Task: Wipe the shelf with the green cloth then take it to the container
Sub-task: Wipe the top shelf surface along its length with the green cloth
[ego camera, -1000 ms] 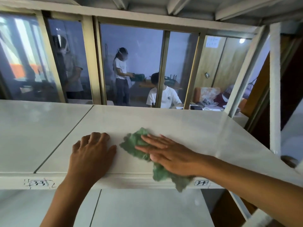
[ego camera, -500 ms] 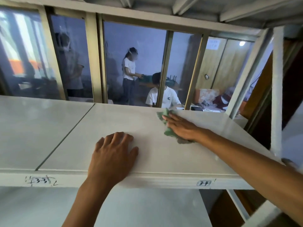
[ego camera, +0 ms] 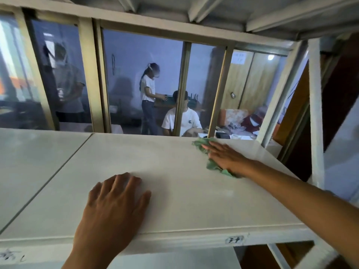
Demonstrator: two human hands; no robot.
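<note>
Green cloth (ego camera: 212, 165) lies flat under right hand (ego camera: 226, 157) on shelf (ego camera: 174, 171).

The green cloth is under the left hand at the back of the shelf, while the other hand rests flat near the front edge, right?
Not quite: in the head view the green cloth is under the right hand, at the back of the shelf. The left hand rests flat near the front edge.

Left hand (ego camera: 114, 206) flat, palm down, fingers spread, right arm stretched far forward, right hand (ego camera: 226, 157) flat, fingers extended
</note>
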